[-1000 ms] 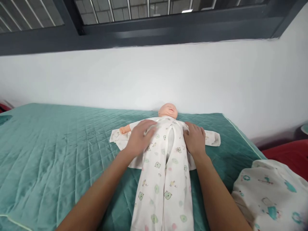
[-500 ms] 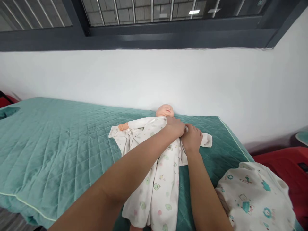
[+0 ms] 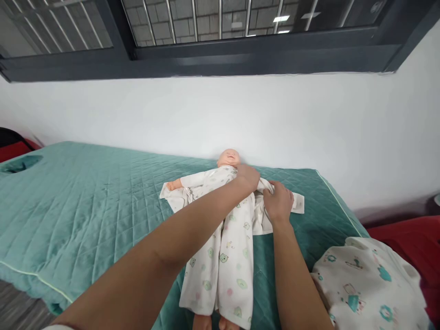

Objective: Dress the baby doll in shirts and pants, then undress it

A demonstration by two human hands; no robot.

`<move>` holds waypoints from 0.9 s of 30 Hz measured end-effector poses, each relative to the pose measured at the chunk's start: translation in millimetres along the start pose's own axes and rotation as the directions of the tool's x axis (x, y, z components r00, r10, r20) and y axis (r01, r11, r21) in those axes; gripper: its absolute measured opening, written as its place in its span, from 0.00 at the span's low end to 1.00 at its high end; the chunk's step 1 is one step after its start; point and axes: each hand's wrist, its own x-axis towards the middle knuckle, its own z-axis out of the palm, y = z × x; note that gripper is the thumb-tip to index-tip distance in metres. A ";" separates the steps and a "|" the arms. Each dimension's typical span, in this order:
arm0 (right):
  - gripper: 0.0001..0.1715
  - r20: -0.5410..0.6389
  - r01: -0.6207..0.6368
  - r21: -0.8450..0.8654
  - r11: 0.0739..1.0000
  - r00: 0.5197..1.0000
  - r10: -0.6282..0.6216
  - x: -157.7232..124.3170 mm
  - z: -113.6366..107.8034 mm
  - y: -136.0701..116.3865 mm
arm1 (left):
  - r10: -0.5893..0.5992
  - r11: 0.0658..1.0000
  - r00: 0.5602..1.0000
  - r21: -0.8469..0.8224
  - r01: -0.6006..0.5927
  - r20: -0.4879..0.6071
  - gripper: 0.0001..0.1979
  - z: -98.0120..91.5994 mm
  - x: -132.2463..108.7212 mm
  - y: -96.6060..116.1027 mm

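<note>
A baby doll (image 3: 228, 157) lies on its back, wearing white printed clothes (image 3: 237, 256). Its bare feet show at the bottom, and one doll hand (image 3: 174, 184) rests on the left. Beneath its upper body a white cloth garment (image 3: 263, 224) is spread, its sleeve end (image 3: 298, 202) reaching right. My left hand (image 3: 249, 177) is curled over the doll's shoulder at the upper chest; its fingertips are mostly hidden. My right hand (image 3: 279, 201) closes on a white sleeve (image 3: 264, 184) beside it. The doll's arm on that side is hidden.
A green quilted bed cover (image 3: 103, 206) lies under the doll, against a white wall (image 3: 172, 119). White printed cloth (image 3: 371, 279) is bunched at the lower right, beside a red object (image 3: 409, 238). A dark-framed window (image 3: 240, 57) with bars is above.
My right hand has shifted slightly away from my left, and more of the white sleeve shows between them. The camera view has moved a little; the doll's feet now show.
</note>
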 end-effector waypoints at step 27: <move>0.20 0.018 -0.172 0.069 0.983 0.985 0.172 7.4 2.7 3.5 | 0.212 0.977 0.972 -0.013 -0.212 0.096 0.19 11.8 17.8 4.8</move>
